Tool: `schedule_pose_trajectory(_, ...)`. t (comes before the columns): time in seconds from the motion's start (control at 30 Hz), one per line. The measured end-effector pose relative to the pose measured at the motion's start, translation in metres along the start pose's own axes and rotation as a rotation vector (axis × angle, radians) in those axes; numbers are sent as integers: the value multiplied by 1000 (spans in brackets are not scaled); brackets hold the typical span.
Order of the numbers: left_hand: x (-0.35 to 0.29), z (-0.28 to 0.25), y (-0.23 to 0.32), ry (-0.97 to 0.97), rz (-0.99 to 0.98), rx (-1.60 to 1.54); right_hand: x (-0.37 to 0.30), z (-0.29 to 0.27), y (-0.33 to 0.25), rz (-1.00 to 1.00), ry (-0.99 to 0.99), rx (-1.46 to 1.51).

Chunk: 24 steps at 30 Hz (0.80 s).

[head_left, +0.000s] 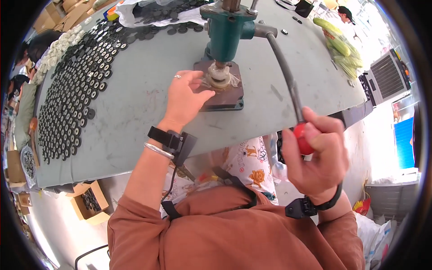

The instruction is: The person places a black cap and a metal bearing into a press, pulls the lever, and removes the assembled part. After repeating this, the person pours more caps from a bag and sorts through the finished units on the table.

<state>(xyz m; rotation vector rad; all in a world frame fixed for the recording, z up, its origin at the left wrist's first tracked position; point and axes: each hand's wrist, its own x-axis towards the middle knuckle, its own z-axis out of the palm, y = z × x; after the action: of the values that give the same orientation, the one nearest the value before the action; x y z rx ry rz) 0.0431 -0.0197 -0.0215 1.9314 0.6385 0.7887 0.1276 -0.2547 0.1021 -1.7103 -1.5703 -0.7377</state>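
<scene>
A green hand lever press (223,38) stands on the table in front of me. My right hand (318,150) is wrapped round the red ball knob (302,138) at the end of its long grey lever (286,74), which is swung down toward me. My left hand (186,98) is beside the press's base plate (229,99), fingers apart and curved toward the pale round die (219,77) under the ram. Clear plastic film is wrapped about the die. A dark line shows between its upper and lower parts; what lies inside cannot be made out.
Rows of black round discs with pale centres (74,108) cover the table's left side. A white plastic bag (157,13) of dark discs lies at the back. Green vegetables in a bag (337,45) lie at the right. An opened cardboard box (89,202) sits on the floor at left. Other people are at the far edges.
</scene>
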Motion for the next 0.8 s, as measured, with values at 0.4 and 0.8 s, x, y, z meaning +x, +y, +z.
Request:
schedule_pose_trajectory(0.4, 4, 5, 9, -6, 6, 130, -18, 10, 5, -48, 38, 18)
schedule_pose_trajectory(0.8, 12, 18, 12, 127, 36, 425, 206, 5, 37, 358, -4, 242)
